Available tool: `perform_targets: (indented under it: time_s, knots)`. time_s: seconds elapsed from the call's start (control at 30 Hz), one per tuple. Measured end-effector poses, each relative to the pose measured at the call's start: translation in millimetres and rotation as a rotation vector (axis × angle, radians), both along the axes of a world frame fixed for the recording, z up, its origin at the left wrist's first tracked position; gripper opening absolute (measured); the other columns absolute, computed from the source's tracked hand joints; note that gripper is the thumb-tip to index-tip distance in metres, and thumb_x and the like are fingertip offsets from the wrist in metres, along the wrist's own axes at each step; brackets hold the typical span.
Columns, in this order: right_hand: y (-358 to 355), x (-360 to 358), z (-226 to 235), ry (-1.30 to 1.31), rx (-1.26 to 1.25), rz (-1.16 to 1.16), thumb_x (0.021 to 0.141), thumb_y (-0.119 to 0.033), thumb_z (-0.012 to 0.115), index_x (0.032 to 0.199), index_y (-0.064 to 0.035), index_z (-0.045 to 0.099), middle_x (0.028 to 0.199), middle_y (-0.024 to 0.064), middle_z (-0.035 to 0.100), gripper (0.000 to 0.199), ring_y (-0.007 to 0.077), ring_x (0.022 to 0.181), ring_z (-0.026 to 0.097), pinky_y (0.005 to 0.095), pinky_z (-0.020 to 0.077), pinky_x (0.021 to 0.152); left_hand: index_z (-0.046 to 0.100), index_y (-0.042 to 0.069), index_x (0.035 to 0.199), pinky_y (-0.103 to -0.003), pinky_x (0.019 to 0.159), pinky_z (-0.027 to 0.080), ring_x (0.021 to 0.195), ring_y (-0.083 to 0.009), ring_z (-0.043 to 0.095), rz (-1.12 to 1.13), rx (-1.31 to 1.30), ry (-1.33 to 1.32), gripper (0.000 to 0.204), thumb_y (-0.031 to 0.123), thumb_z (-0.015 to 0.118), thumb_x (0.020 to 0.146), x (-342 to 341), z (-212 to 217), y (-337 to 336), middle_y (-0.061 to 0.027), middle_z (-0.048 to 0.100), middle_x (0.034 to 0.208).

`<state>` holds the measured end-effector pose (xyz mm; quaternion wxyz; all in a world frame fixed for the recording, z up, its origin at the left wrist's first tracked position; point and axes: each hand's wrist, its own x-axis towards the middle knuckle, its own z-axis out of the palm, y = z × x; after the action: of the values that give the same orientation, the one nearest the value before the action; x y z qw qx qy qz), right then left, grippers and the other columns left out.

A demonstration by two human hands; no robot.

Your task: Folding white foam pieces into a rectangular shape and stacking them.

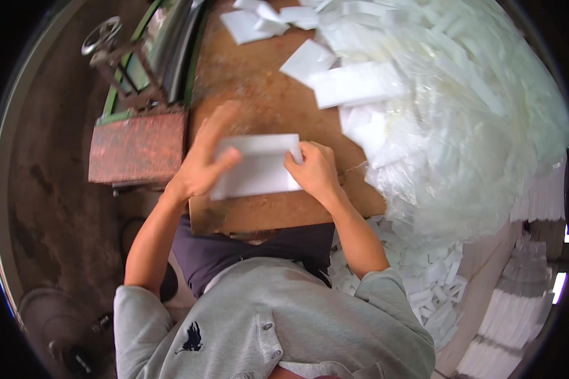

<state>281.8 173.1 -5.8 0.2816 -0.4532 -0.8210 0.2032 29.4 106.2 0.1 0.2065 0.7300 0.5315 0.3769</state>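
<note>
A white rectangular piece that looks like foam sheet (pixel 259 169) lies on the brown wooden table in front of me. My right hand (pixel 314 169) grips its right edge, thumb on top and fingers curled round the side. At the left edge is my left hand (pixel 207 155), its fingers stretched out and thumb apart, slightly blurred by motion. Whether its palm touches the piece I cannot tell.
Loose white pieces (pixel 358 84) and a big heap in clear plastic film (pixel 461 139) cover the table's right side. A machine with a handwheel (pixel 102 35) and red box (pixel 137 146) borders the left. White scraps (pixel 433 284) lie below right; a fan (pixel 60 328) stands lower left.
</note>
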Motion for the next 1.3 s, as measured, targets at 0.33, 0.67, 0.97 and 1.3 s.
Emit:
perform_targets:
  time_s: [0.33, 0.67, 0.97, 1.3]
  knots:
    - [2.4, 251.7, 128.7, 1.444, -0.252, 0.076, 0.099, -0.042, 0.056, 0.123, -0.0006, 0.063, 0.097, 0.0106, 0.062, 0.049, 0.0159, 0.064, 0.055, 0.025, 0.0411, 0.054, 0.037, 0.002, 0.14, -0.038, 0.087, 0.056, 0.105, -0.0283, 0.063, 0.076, -0.71, -1.172, 0.053, 0.023, 0.064, 0.099, 105.3, -55.4, 149.4, -0.0177, 0.055, 0.121]
    - [222.4, 258.0, 187.7, -0.341, 0.54, -0.5, 0.089, -0.019, 0.067, 0.148, -0.0151, 0.047, 0.097, 0.0168, 0.069, 0.062, 0.0313, 0.078, 0.069, 0.0425, 0.0558, 0.078, 0.025, 0.001, 0.15, -0.034, 0.065, 0.063, 0.072, -0.024, 0.069, 0.286, -0.575, -1.112, 0.069, -0.007, 0.059, 0.09, 117.2, -39.2, 126.9, -0.0187, 0.063, 0.1]
    - [303.1, 274.7, 176.8, -0.52, 0.151, -0.731, 0.083, -0.011, 0.055, 0.153, -0.0242, 0.039, 0.097, 0.0201, 0.073, 0.073, 0.0333, 0.072, 0.072, 0.0442, 0.0562, 0.078, 0.048, 0.007, 0.142, -0.038, 0.068, 0.058, 0.079, -0.0273, 0.067, 0.53, -0.506, -0.253, 0.054, 0.006, 0.063, 0.09, 25.4, -15.1, -66.6, -0.0176, 0.063, 0.091]
    - [276.2, 249.2, 181.1, -0.64, 0.107, -0.77, 0.09, -0.013, 0.049, 0.142, -0.0231, 0.051, 0.107, 0.0228, 0.07, 0.053, 0.0397, 0.082, 0.07, 0.0466, 0.0545, 0.079, 0.055, 0.012, 0.135, -0.047, 0.098, 0.044, 0.128, -0.0431, 0.044, 0.378, -0.001, 0.464, 0.063, 0.026, 0.079, 0.078, 34.3, -7.6, -90.9, -0.0257, 0.043, 0.14]
